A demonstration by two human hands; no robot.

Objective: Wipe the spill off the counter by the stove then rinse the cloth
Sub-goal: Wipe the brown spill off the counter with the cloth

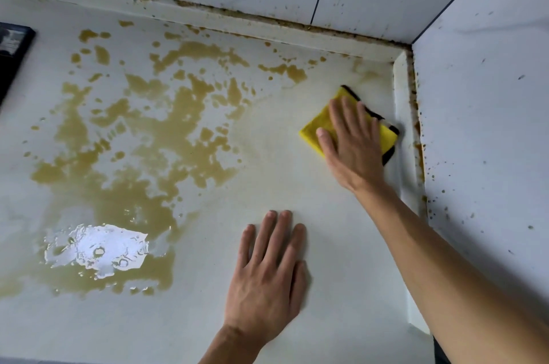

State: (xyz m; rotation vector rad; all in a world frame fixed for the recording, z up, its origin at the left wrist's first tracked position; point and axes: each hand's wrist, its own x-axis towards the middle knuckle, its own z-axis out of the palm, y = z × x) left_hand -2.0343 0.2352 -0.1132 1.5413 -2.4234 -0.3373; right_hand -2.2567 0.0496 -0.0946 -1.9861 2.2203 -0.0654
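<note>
A brownish-yellow spill [154, 138] spreads in puddles and blotches over the left and middle of the white counter [297, 191]. A folded yellow cloth [315, 126] with a dark edge lies flat near the counter's far right corner. My right hand [352, 144] presses down on the cloth with fingers spread, covering most of it. My left hand [267, 277] rests flat on the counter nearer to me, palm down, fingers apart, holding nothing. The strip of counter around the cloth shows only a faint smear.
White wall panels [481, 126] speckled with brown spots close the back and right sides, with grimy seams along the counter's raised lip [401, 102]. A black stove edge [12, 55] shows at the far left. A bright glare [95, 248] sits on the wet patch.
</note>
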